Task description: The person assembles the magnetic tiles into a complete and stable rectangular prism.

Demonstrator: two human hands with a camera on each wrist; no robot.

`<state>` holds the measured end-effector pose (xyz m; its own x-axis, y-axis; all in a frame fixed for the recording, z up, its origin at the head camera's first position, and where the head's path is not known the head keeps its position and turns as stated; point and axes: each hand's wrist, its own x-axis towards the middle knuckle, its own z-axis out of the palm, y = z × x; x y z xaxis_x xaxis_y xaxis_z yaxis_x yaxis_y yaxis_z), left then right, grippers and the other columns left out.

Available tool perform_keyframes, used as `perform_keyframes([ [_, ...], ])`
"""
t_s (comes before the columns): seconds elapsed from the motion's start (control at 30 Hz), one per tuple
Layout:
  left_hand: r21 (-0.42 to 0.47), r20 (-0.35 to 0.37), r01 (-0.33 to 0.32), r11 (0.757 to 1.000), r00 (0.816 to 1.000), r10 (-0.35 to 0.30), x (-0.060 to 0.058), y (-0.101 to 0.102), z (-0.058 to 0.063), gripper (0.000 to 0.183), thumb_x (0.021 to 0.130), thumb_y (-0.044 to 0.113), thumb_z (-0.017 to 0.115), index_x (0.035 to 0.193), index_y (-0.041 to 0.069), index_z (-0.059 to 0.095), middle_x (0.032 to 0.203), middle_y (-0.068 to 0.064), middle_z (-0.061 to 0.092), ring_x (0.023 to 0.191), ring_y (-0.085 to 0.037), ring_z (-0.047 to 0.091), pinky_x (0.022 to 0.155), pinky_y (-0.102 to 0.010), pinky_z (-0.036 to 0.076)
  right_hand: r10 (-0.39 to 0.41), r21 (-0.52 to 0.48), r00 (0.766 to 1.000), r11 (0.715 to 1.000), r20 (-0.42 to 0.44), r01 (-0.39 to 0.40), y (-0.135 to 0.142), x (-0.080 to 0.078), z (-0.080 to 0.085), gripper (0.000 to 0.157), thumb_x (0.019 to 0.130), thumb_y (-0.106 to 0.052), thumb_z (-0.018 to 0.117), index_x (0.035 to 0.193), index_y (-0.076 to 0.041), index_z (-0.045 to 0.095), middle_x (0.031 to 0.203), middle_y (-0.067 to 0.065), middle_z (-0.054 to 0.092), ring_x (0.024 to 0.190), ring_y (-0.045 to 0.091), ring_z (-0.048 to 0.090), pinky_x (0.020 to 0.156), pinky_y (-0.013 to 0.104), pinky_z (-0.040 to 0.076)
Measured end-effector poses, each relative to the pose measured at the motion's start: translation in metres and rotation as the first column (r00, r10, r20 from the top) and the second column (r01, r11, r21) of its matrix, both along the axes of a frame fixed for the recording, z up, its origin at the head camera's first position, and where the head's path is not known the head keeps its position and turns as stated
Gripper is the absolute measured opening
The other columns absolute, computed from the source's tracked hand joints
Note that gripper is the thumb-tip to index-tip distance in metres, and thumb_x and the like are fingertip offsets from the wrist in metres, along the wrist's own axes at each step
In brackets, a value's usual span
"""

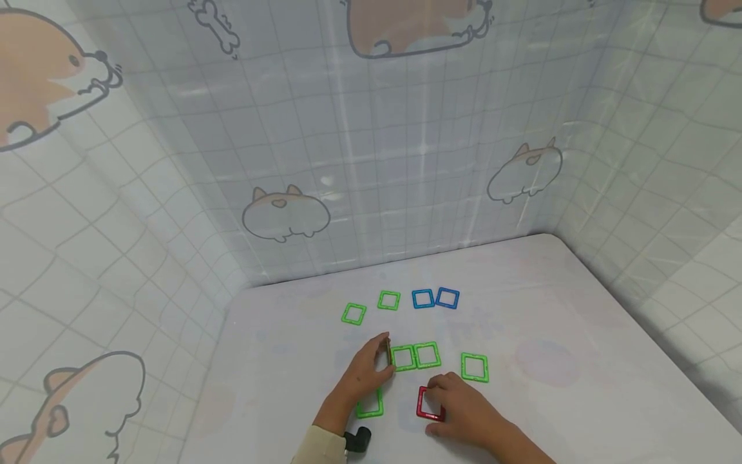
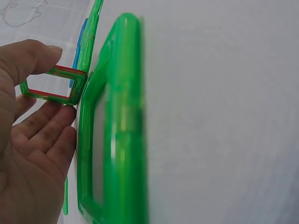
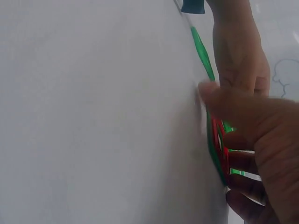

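My left hand (image 1: 364, 370) pinches a square magnetic tile (image 2: 51, 96) between thumb and fingers. That tile stands on edge at the left end of two joined green tiles (image 1: 416, 356), and the left wrist view shows green and red on its frame. Curled over a red square tile (image 1: 422, 403) are the fingers of my right hand (image 1: 466, 411), with the thumb near its front edge. Part of the red tile is hidden by that hand. Another green tile (image 1: 379, 406) lies below the left wrist; in the left wrist view a large green frame (image 2: 126, 116) fills the foreground.
Two green tiles (image 1: 353, 314) and two blue tiles (image 1: 424, 298) lie farther back on the white table (image 1: 551, 296). One green tile (image 1: 475, 367) is to the right. A black piece (image 1: 361, 439) sits by the left cuff. Patterned sheets (image 1: 406, 161) enclose the table's sides and back.
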<state>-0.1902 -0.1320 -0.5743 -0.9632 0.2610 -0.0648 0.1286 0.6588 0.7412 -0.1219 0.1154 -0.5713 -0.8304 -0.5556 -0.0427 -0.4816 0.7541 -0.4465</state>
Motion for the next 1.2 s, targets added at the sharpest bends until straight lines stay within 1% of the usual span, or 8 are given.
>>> perform_keyframes([
  [0.13, 0.004, -0.004, 0.004, 1.0, 1.0, -0.004, 0.0, 0.0, -0.001, 0.072, 0.089, 0.024, 0.073, 0.151, 0.015, 0.039, 0.144, -0.002, 0.053, 0.137, -0.021, 0.047, 0.112, -0.041, 0.041, 0.007, 0.014, 0.999, 1.0, -0.043, -0.006, 0.0, 0.001, -0.001, 0.047, 0.079, -0.051, 0.081, 0.117, -0.026, 0.071, 0.121, -0.007, 0.063, 0.107, 0.014, 0.053, 0.092, 0.033, 0.055],
  [0.27, -0.005, -0.006, 0.007, 1.0, 1.0, -0.008, 0.0, -0.001, -0.002, 0.072, 0.089, 0.026, 0.074, 0.152, 0.016, 0.039, 0.145, 0.0, 0.053, 0.139, -0.021, 0.045, 0.113, -0.042, 0.04, 0.012, 0.023, 0.997, 1.0, -0.077, -0.011, 0.001, 0.001, -0.001, 0.046, 0.081, -0.047, 0.08, 0.119, -0.024, 0.07, 0.12, -0.008, 0.065, 0.108, 0.014, 0.054, 0.094, 0.034, 0.055],
  [0.53, -0.024, -0.003, 0.004, 1.0, 1.0, -0.004, 0.0, -0.002, -0.003, 0.074, 0.089, 0.028, 0.074, 0.152, 0.017, 0.038, 0.146, 0.002, 0.052, 0.141, -0.02, 0.043, 0.114, -0.042, 0.039, 0.032, 0.052, 0.999, 0.998, -0.043, -0.03, 0.003, 0.003, 0.006, 0.052, 0.082, -0.043, 0.08, 0.127, -0.023, 0.067, 0.123, -0.008, 0.066, 0.109, 0.014, 0.057, 0.094, 0.037, 0.055],
  [0.73, -0.029, 0.003, 0.004, 1.0, 1.0, -0.003, 0.001, -0.003, -0.002, 0.074, 0.089, 0.028, 0.075, 0.152, 0.016, 0.038, 0.147, 0.001, 0.051, 0.142, -0.021, 0.041, 0.114, -0.043, 0.037, 0.092, 0.058, 0.993, 0.994, -0.072, -0.088, 0.006, 0.004, 0.012, 0.038, 0.091, -0.037, 0.072, 0.127, -0.024, 0.068, 0.125, -0.008, 0.068, 0.112, 0.015, 0.061, 0.095, 0.037, 0.055],
  [0.87, -0.014, 0.016, 0.004, 1.0, 1.0, -0.004, 0.002, -0.003, -0.001, 0.073, 0.089, 0.027, 0.074, 0.152, 0.015, 0.039, 0.147, 0.0, 0.051, 0.142, -0.022, 0.041, 0.115, -0.044, 0.037, 0.109, 0.034, 0.986, 0.994, -0.127, -0.106, 0.007, 0.003, 0.015, 0.03, 0.095, -0.029, 0.068, 0.124, -0.022, 0.07, 0.115, -0.01, 0.071, 0.106, 0.012, 0.066, 0.09, 0.034, 0.056],
  [1.0, -0.002, 0.025, 0.001, 1.0, 1.0, -0.001, 0.004, -0.005, 0.0, 0.072, 0.09, 0.026, 0.074, 0.152, 0.015, 0.039, 0.147, 0.0, 0.051, 0.142, -0.022, 0.041, 0.115, -0.044, 0.036, 0.071, -0.012, 0.986, 0.997, -0.15, -0.074, 0.006, 0.001, 0.018, 0.026, 0.097, -0.022, 0.065, 0.122, -0.021, 0.071, 0.11, -0.011, 0.073, 0.101, 0.008, 0.069, 0.085, 0.03, 0.058],
  [1.1, 0.006, 0.029, 0.0, 1.0, 1.0, 0.0, 0.004, -0.005, 0.001, 0.072, 0.09, 0.027, 0.074, 0.152, 0.016, 0.038, 0.147, 0.0, 0.051, 0.142, -0.022, 0.041, 0.116, -0.044, 0.035, 0.017, -0.043, 0.989, 0.999, -0.149, -0.023, 0.005, -0.002, 0.022, 0.024, 0.096, -0.019, 0.066, 0.119, -0.02, 0.072, 0.11, -0.01, 0.074, 0.1, 0.007, 0.07, 0.082, 0.029, 0.059],
  [1.2, 0.015, 0.04, -0.003, 1.0, 0.999, 0.003, 0.004, -0.004, 0.001, 0.073, 0.09, 0.027, 0.075, 0.152, 0.016, 0.038, 0.147, 0.0, 0.051, 0.142, -0.022, 0.04, 0.116, -0.043, 0.035, -0.042, -0.083, 0.983, 0.996, -0.181, 0.028, 0.006, -0.006, 0.024, 0.02, 0.095, -0.02, 0.068, 0.114, -0.017, 0.074, 0.105, -0.007, 0.075, 0.095, 0.009, 0.071, 0.079, 0.029, 0.059],
])
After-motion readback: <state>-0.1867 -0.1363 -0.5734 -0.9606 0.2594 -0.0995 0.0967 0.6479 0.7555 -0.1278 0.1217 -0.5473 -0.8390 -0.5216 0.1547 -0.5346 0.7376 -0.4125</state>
